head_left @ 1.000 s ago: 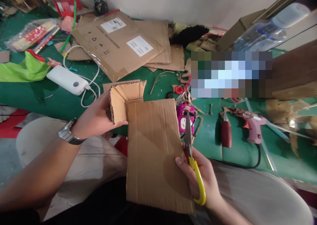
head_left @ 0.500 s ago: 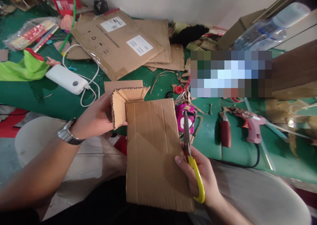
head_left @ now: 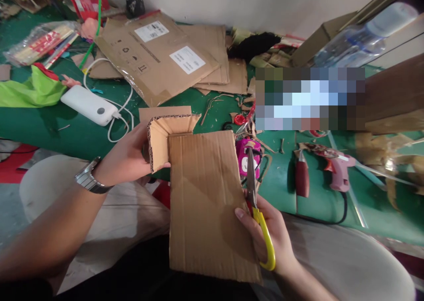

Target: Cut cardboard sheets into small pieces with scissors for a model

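Observation:
My left hand grips a bent piece of cardboard, its fingers partly hidden behind it. That piece meets the upper left corner of a flat, roughly rectangular cardboard sheet; whether the two are joined I cannot tell. At the sheet's right edge, my right hand pinches it with the thumb on top. The same hand also carries scissors with yellow handles, their blades pointing up and away along the edge. Just beyond the blades lies a purple object with a white patch.
On the green table are a white power bank with a cable, stacked flattened cardboard, a pink glue gun and a dark red handle. A large plastic bottle stands at the back right. Cardboard scraps lie about.
Almost nothing differs. The cardboard sheet and the right hand with the scissors have shifted very slightly to the right; both hands keep their hold.

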A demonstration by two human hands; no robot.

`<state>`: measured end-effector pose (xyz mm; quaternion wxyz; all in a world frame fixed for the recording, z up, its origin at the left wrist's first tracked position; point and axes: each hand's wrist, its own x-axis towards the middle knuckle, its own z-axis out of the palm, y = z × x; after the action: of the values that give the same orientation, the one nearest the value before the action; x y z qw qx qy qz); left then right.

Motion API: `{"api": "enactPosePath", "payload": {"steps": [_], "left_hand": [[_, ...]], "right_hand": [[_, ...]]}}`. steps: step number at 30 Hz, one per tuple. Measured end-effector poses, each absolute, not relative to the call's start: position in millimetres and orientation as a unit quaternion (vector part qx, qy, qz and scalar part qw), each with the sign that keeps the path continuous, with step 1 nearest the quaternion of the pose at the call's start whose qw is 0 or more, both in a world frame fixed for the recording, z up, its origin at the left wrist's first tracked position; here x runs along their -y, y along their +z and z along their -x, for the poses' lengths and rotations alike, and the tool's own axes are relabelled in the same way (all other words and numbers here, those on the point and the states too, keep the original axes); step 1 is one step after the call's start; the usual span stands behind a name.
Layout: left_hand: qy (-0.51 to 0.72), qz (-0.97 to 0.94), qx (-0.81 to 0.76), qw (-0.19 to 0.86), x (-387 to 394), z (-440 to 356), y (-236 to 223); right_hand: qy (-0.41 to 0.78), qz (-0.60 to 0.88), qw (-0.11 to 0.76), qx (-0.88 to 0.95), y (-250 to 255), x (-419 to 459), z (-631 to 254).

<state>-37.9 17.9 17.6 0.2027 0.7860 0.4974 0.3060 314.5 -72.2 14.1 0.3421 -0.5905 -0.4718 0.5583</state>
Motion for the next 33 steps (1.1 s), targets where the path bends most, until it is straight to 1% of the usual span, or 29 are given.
{"api": "enactPosePath", "payload": {"steps": [6,10,15,26,33], "left_hand": [[0.299,-0.789,-0.5,0.197,-18.5,37.0,18.0],[0.298,-0.787,-0.496,0.213,-17.8,36.7,19.9],[0.302,-0.793,-0.486,0.208,-17.5,37.9,21.5],[0.298,-0.791,-0.496,0.201,-17.5,45.6,17.2],[0.295,-0.791,-0.495,0.205,-17.1,48.7,14.5]], "right_hand": [[0.554,0.591,0.353,0.469,11.1,73.7,-314.5],[0.555,0.6,0.343,0.464,4.0,74.8,-317.2],[0.552,0.602,0.335,0.471,-3.5,76.1,-320.5],[0.546,0.602,0.351,0.464,-5.7,76.2,-318.2],[0.531,0.602,0.325,0.501,-1.5,70.5,-315.7]]}}
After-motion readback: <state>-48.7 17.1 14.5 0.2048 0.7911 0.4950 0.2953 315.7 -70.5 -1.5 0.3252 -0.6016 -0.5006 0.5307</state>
